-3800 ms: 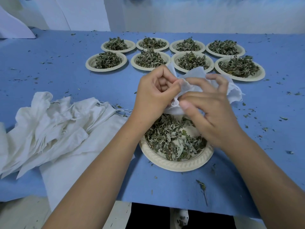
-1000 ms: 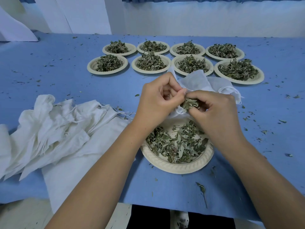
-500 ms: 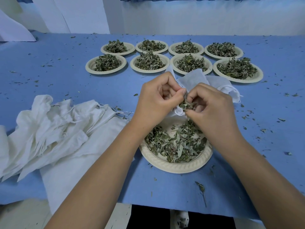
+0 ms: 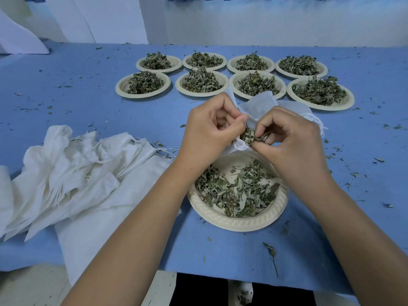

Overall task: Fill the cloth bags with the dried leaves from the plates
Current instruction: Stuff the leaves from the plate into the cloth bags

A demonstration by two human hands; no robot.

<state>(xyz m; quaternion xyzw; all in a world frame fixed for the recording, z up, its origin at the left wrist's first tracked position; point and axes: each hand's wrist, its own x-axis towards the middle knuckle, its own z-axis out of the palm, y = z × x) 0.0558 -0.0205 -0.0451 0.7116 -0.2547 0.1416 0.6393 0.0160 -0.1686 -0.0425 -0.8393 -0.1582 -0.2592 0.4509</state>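
Littering blue tablecloth, leaf crumbs; white wall.

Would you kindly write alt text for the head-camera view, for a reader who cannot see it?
The left hand grips the mouth of a white cloth bag while the right hand pinches a clump of leaves at it, above a plate of dried leaves. Eight more heaped plates sit behind; more bags lie piled left.

Left hand and right hand nearly touch, fingers curled in pinches, forearms converging.
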